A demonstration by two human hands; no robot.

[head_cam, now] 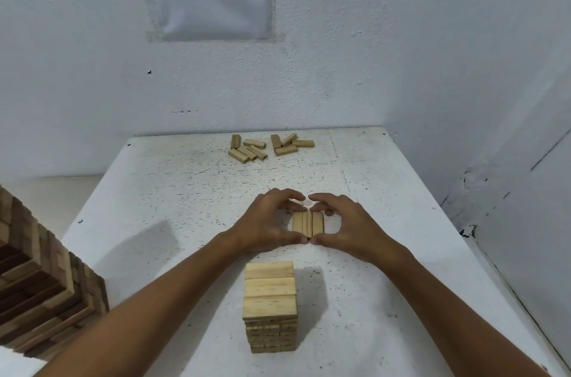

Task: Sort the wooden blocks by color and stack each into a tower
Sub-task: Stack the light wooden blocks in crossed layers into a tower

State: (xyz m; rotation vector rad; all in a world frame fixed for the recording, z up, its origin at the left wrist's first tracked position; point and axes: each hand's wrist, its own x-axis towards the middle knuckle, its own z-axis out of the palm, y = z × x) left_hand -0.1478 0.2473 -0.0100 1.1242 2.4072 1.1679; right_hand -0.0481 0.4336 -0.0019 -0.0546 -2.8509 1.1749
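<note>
A light-wood tower [271,305] stands nearest, at 6 o'clock on the white table [386,268]. Just beyond it, toward 12 o'clock, the left hand [265,222] and right hand [343,226] curl fingers and thumbs around a row of three blocks [308,223], pinching its ends. Loose blocks [268,146] lie at 12 o'clock. A mixed-colour tower [40,293] stands at 9 o'clock.

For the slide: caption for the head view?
Both hands square up three light blocks beyond the light tower.
</note>
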